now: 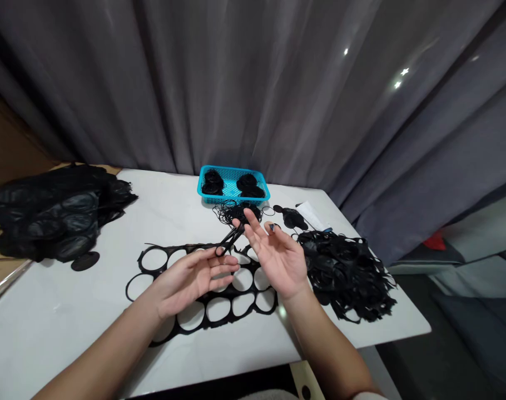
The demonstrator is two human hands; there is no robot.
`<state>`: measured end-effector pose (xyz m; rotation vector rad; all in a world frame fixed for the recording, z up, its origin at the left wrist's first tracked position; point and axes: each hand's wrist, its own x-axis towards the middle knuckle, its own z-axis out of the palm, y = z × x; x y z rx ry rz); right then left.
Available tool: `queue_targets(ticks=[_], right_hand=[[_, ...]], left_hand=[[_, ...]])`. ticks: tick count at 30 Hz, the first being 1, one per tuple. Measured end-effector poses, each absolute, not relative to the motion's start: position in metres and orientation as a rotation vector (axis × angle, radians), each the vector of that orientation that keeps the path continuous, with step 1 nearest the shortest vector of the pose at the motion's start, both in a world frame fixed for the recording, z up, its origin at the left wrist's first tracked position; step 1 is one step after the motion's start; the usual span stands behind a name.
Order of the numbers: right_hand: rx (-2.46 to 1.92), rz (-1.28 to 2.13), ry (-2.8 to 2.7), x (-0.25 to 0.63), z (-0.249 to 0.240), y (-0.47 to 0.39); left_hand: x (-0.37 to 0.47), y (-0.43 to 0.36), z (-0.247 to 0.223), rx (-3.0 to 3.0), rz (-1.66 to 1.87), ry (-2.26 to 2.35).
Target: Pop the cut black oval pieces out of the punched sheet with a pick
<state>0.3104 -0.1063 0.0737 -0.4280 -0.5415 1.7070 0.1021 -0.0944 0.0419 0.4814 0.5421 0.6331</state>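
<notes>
Above a black sheet with round holes (218, 309), both hands are raised close together. My left hand (198, 275) pinches the lower end of a small bundle of thin black rings (229, 240) between thumb and forefinger. The bundle's upper end reaches the fingers of my right hand (278, 255), whose palm is turned up and fingers are spread. Something small and dark blue shows at a right fingertip. Just beyond the hands lies a tangled heap of thin black rings (232, 212).
A blue basket (233, 199) holding black bundles stands at the table's back. A large black pile (48, 214) is at the left, with a black disc (85, 261) beside it. Black scraps (347, 272) and a white tube (313, 215) lie on the right.
</notes>
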Motion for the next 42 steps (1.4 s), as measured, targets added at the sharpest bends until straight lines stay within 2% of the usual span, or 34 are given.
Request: queue_targets(ticks=[6, 10, 13, 17, 23, 31, 37, 42], right_hand=[[-0.501, 1.780, -0.549, 0.307, 0.066, -0.104], [-0.673, 1.961, -0.769, 0.308, 0.061, -0.094], [-0.786, 1.949, -0.953, 0.323, 0.067, -0.064], [-0.997, 1.632, -1.295, 0.360, 0.082, 0.011], [-1.342, 0.815, -1.842, 0.396, 0.082, 0.120], [-1.453, 0.685, -2.084, 0.378, 0.040, 0.131], [-1.436, 0.584, -2.092, 0.380, 0.051, 0.117], [-1.402, 0.444, -1.974, 0.396, 0.072, 0.084]], left_hand=[[0.101, -0.093, 0.040, 0.493, 0.655, 0.585], [0.087, -0.089, 0.039, 0.706, 0.623, 0.744], [0.068, -0.081, 0.035, 0.860, 0.646, 0.892], [0.041, -0.069, 0.034, 0.952, 0.755, 0.987], [0.017, -0.053, 0.030, 0.985, 0.895, 1.113], [0.001, -0.041, 0.013, 0.874, 1.016, 1.109], [0.007, -0.040, 0.020, 0.947, 1.036, 1.120], [-0.020, -0.051, 0.056, 1.185, 1.402, 1.277]])
